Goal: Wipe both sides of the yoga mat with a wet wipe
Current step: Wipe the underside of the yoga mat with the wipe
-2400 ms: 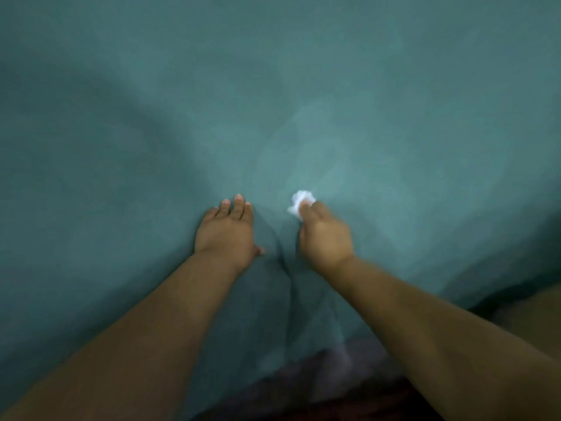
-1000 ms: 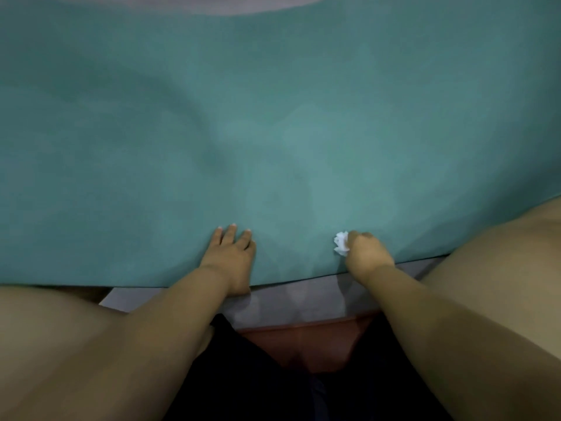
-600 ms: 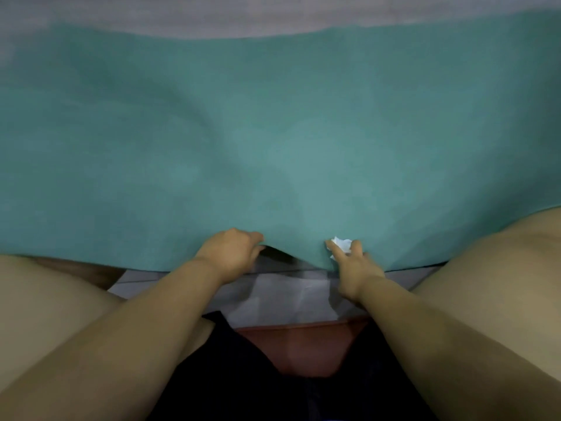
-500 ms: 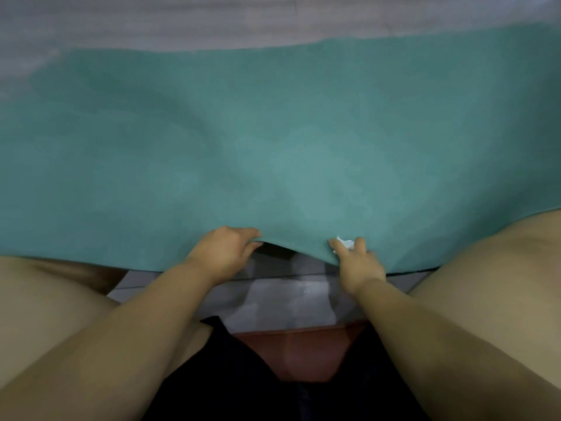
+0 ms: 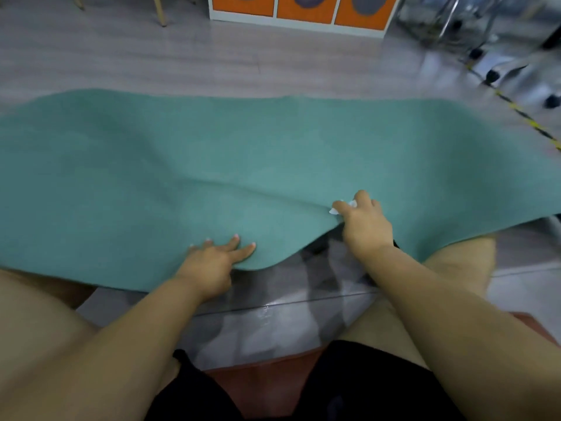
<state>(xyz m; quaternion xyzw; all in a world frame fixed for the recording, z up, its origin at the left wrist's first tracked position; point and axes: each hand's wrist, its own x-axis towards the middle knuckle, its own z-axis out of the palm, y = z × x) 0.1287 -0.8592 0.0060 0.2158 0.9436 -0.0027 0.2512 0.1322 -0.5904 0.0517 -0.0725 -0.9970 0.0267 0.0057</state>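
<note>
Teal mat [image 5: 273,165] flops softly, so your right hand [image 5: 365,227], pinching wipe [image 5: 343,206] and lifted edge, leads while your left hand [image 5: 212,262] presses flat

Yoga mat [image 5: 212,165] under fingers [image 5: 243,250]: teal, matt, fine-textured, soft-looking foam/rubber. Wet wipe [image 5: 340,206] in right fingers: white, crumpled. Floor [image 5: 182,62] beyond mat: grey wood-look planks, semi-gloss; nearer fingers glossy, reflective.

No readable text, label, brand, number or sign anywhere. Orange cabinet panels [image 5: 305,7] at twelve o'clock carried only dark rounded shapes, too blurred to read as lettering.
</note>
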